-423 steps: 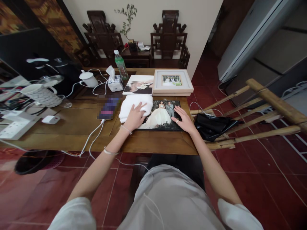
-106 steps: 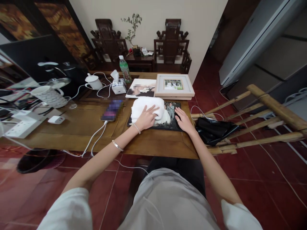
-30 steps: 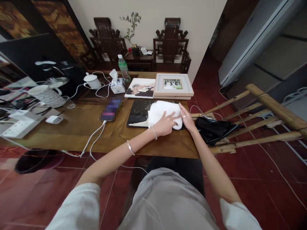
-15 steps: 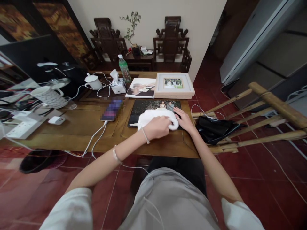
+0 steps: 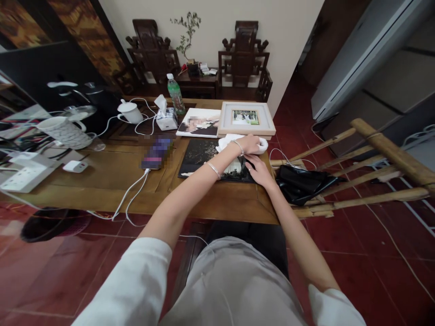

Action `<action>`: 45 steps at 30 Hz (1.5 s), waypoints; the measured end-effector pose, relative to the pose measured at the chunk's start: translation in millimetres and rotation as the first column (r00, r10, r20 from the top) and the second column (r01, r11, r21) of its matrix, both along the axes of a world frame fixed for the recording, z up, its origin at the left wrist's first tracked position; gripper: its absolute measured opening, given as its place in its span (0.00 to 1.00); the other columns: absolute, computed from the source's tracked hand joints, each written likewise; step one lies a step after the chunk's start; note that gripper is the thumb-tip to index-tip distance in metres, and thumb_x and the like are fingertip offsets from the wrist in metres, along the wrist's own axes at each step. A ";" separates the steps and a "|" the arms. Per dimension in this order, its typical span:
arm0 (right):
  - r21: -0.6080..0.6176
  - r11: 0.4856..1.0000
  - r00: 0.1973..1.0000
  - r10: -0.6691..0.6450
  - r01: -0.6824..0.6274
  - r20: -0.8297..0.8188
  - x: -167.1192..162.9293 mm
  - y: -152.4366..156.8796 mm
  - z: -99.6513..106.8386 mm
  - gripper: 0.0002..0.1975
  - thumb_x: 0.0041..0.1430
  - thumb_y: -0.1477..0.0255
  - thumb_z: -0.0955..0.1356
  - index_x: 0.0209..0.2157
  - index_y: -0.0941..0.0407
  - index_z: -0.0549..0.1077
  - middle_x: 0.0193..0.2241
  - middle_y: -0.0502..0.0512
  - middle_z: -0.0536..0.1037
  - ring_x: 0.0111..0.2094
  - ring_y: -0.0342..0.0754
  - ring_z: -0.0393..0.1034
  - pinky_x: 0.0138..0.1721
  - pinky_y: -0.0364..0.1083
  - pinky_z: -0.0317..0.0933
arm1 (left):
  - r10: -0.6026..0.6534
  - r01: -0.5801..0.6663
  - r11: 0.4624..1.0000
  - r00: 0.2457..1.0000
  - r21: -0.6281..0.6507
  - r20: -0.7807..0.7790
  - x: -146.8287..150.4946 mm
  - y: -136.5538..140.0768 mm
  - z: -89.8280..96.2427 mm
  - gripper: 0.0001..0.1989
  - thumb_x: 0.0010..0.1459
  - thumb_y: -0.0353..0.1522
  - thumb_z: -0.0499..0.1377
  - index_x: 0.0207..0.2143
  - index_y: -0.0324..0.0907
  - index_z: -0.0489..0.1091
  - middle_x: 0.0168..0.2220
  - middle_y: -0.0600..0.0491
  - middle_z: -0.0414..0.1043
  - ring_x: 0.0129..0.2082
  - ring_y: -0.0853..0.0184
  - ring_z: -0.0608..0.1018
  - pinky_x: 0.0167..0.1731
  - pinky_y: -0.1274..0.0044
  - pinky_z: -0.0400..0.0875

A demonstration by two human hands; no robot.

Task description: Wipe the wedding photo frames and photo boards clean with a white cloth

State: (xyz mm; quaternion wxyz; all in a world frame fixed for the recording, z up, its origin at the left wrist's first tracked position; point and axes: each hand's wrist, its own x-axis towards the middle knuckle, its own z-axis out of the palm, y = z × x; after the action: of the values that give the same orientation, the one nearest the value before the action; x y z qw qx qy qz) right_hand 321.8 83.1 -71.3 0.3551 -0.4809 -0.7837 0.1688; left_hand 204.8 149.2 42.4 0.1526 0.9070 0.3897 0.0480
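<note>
A white cloth (image 5: 224,141) lies bunched under my left hand (image 5: 249,144), whose fingers are closed on it. Cloth and hand rest at the far right part of a dark photo panel (image 5: 197,156) lying flat on the wooden table. My left forearm crosses over the panel and hides part of its picture. Lower down, my right hand (image 5: 260,171) lies flat with fingers stretched out on the panel's right edge, just below the cloth. Beyond the panel are a framed photo (image 5: 246,118) and a white-bordered photo panel (image 5: 199,122).
Left on the table (image 5: 112,181) are a phone (image 5: 157,154) with a cable, a tissue box (image 5: 166,120), a green-labelled bottle (image 5: 175,94), a lidded cup (image 5: 130,112), a patterned mug (image 5: 66,131) and a power strip (image 5: 29,171). A bamboo rack (image 5: 340,181) holding a black bag (image 5: 304,181) stands right.
My left hand has moved the cloth away from me and to the right, from the panel's middle to its far right part. My right hand stays at the right edge.
</note>
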 end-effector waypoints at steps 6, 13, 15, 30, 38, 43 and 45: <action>-0.027 1.000 0.999 0.002 -0.003 -0.042 -0.4 -0.3 -2.4 0.21 0.63 0.68 0.61 0.56 0.54 0.70 0.59 0.56 0.69 0.63 0.53 0.57 0.65 0.59 0.49 | 0.085 -0.077 0.992 0.993 0.101 -0.080 -62.2 -3.1 -9.9 0.15 0.51 0.24 0.51 0.35 0.34 0.77 0.38 0.43 0.79 0.39 0.59 0.78 0.42 0.75 0.70; -0.045 0.999 0.998 -0.006 0.003 -0.069 -0.8 -1.6 1.1 0.21 0.62 0.69 0.62 0.56 0.51 0.71 0.59 0.53 0.69 0.63 0.53 0.57 0.65 0.60 0.49 | 0.134 -0.104 0.962 0.986 0.254 -0.102 -153.1 -43.3 -38.1 0.19 0.50 0.21 0.49 0.39 0.36 0.76 0.48 0.42 0.75 0.49 0.57 0.76 0.52 0.70 0.68; -0.055 0.998 0.997 -0.027 0.023 -0.067 -1.6 -0.5 2.4 0.20 0.61 0.71 0.62 0.55 0.51 0.72 0.58 0.53 0.70 0.63 0.53 0.58 0.65 0.60 0.49 | 0.113 -0.079 0.961 0.986 0.264 -0.119 -158.4 -68.7 -43.9 0.19 0.50 0.21 0.49 0.39 0.35 0.76 0.54 0.40 0.71 0.55 0.55 0.73 0.56 0.65 0.64; -0.063 0.998 0.999 -0.022 0.023 0.029 -5.9 -2.6 -3.4 0.28 0.63 0.62 0.60 0.63 0.54 0.59 0.65 0.56 0.58 0.68 0.55 0.46 0.66 0.61 0.42 | 0.126 -0.094 0.969 0.984 0.228 -0.129 -166.6 -80.1 -43.1 0.21 0.52 0.20 0.47 0.43 0.36 0.73 0.63 0.41 0.60 0.65 0.55 0.59 0.61 0.52 0.54; -0.067 0.997 0.999 -0.031 0.029 -0.022 -2.2 -0.4 -0.4 0.25 0.62 0.63 0.63 0.59 0.53 0.66 0.63 0.57 0.63 0.66 0.55 0.52 0.66 0.60 0.45 | 0.185 -0.155 0.965 0.974 0.211 -0.130 -189.1 -50.0 -56.9 0.22 0.50 0.19 0.46 0.44 0.36 0.72 0.67 0.45 0.52 0.68 0.56 0.50 0.62 0.51 0.47; -0.057 0.998 0.997 -0.033 0.029 -0.066 -1.1 -0.9 -0.1 0.23 0.60 0.66 0.65 0.57 0.53 0.69 0.61 0.57 0.66 0.65 0.55 0.54 0.65 0.60 0.47 | 0.105 -0.084 0.984 0.985 0.155 -0.135 -191.0 -117.8 -49.4 0.21 0.51 0.19 0.45 0.40 0.37 0.74 0.66 0.47 0.53 0.68 0.56 0.50 0.63 0.52 0.48; -0.061 0.997 0.996 -0.041 0.036 -0.078 -1.7 -1.2 -0.3 0.23 0.59 0.67 0.66 0.56 0.51 0.70 0.61 0.55 0.66 0.64 0.55 0.55 0.65 0.61 0.47 | 0.065 -0.047 0.991 0.988 0.124 -0.138 -191.3 -147.1 -44.1 0.22 0.49 0.18 0.46 0.38 0.39 0.75 0.66 0.49 0.54 0.68 0.57 0.51 0.64 0.53 0.48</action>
State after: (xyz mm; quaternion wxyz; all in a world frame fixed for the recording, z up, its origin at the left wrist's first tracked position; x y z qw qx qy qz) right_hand 320.2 81.8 -71.6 0.3744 -0.4992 -0.7542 0.2042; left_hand 13.4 2.1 -1.8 0.0683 0.9043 0.4213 0.0111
